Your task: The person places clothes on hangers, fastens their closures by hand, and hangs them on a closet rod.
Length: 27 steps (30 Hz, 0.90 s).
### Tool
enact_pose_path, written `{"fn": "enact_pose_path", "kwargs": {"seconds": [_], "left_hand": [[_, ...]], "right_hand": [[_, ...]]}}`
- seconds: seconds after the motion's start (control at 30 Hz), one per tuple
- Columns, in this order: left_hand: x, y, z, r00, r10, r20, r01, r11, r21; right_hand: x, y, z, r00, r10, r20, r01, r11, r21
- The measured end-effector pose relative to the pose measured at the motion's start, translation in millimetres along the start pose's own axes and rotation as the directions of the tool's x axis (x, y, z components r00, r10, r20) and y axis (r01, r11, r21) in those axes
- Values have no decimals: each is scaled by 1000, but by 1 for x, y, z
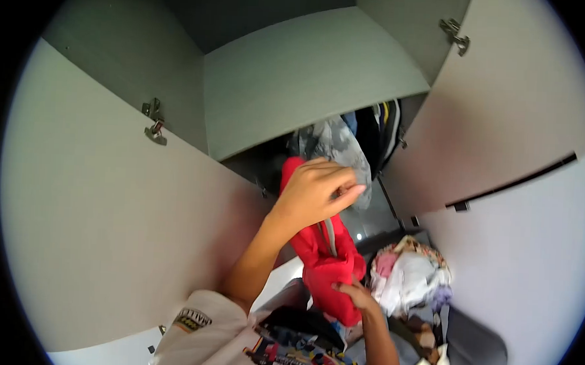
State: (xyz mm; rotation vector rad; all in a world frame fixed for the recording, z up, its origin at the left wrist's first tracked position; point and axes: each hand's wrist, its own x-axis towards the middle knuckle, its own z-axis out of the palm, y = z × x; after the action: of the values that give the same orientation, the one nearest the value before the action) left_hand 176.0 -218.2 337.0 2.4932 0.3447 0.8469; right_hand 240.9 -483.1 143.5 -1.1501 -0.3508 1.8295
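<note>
A red garment with a grey strip down its front, which looks like a jacket, hangs in front of my body below an open cupboard. My left hand is closed at its upper end, and the hand covers the exact spot it grips. Lower down, my right hand holds the side of the red jacket, thumb lying across the cloth. Just beyond my left hand, a grey patterned garment hangs beneath the cupboard shelf.
A pale shelf spans the cupboard above my hands. Its left door and right door stand open. Dark clothes hang inside. A heap of white clothes lies at lower right, beside a grey chair back.
</note>
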Motion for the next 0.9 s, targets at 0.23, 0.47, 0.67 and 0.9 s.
{"fn": "enact_pose_path", "kwargs": {"seconds": [0.23,0.47,0.67,0.9], "left_hand": [[-64,-121,14,779,-272,-564,515,791,330],[-106,-211,74,552,120,-825,511,734,448],[-127,-260,76,300,360,-883,364,813,455],[-189,-319,178,606,213,-766,154,913,377]], "right_hand": [[105,-52,-48,935,28,352,107,928,-357],[217,-54,-87,842,105,530,46,963,-264],[300,-40,-108,861,81,501,-18,991,-129],[361,-83,-104,907,-297,300,306,952,19]]}}
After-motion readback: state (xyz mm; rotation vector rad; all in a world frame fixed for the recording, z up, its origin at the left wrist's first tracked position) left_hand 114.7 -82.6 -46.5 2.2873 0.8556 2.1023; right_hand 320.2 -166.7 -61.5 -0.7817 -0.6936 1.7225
